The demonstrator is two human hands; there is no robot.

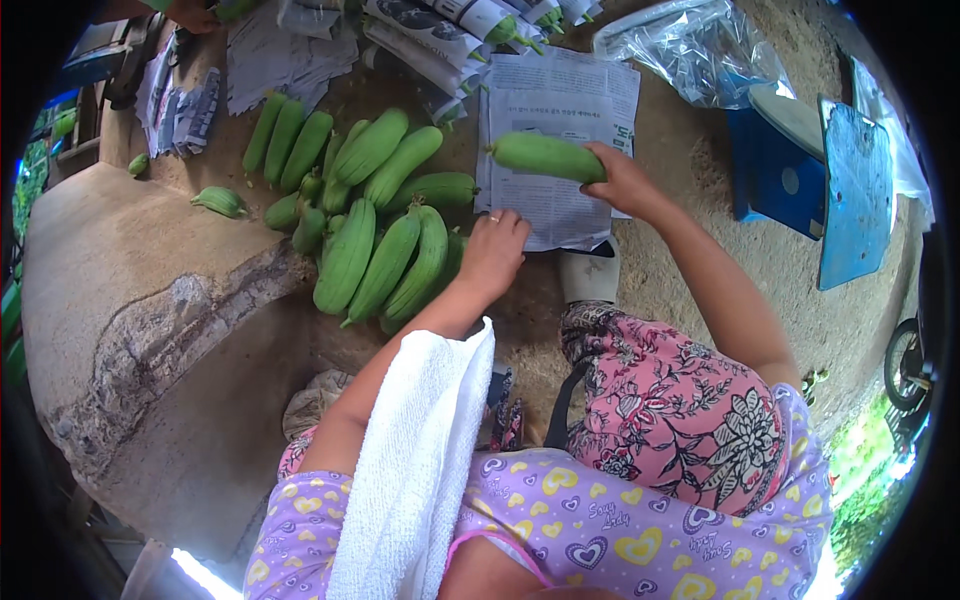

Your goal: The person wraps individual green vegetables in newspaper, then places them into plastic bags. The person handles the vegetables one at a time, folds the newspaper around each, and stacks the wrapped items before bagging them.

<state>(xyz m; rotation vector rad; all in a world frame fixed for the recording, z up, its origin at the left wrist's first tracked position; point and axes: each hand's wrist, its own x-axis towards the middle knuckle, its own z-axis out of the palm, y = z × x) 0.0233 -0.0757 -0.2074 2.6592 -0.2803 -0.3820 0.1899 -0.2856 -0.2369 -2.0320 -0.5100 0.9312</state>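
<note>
A long green sponge gourd (545, 156) lies across a stack of newspaper sheets (555, 222), its stem end pointing left. My right hand (622, 183) is wrapped round the gourd's right end. At the lower left edge of the paper, my left hand (497, 245) has its fingers bent together over the sheet's edge; the fingertips are partly hidden. Just left of that hand lies a heap of green sponge gourds (385, 262), several of them side by side on the ground.
Gourds wrapped in newspaper (440, 40) lie at the top. More loose paper (285, 60) is at the upper left, beside a raised concrete ledge (150, 260). Clear plastic bags (690, 50) and a blue stool (855, 195) stand to the right. A white towel (415, 450) hangs over my left arm.
</note>
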